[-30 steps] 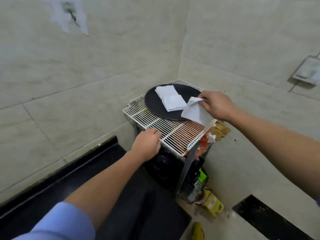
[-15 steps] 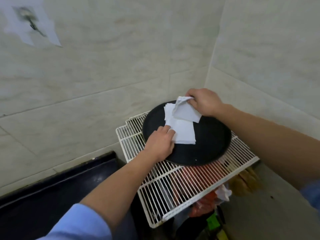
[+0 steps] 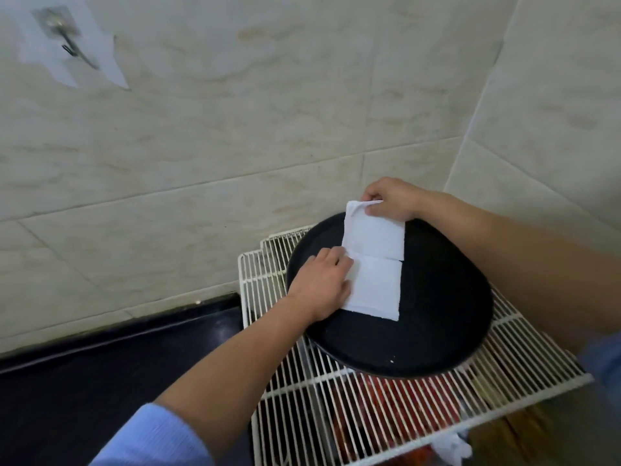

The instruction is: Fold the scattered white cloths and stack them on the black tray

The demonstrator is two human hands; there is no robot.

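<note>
even soft light | faint shadows | slight blur | edges warped

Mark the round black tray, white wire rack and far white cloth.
Round black tray (image 3: pixel 437 314): head view, bare floor.
White wire rack (image 3: pixel 420 408): head view, front grid.
Far white cloth (image 3: pixel 374 235): head view, cloth's middle.

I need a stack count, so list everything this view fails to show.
Head view only:
1. Layers under the upper cloth and lower cloth: only the top faces show.
2. Lower cloth's left edge: the left hand covers it.
3. Upper cloth's far corner: pinched inside the right hand.
4. Tray's near-left rim: behind the left forearm.
5. Red things below the rack: barred by wires, blurred, unidentifiable.
</note>
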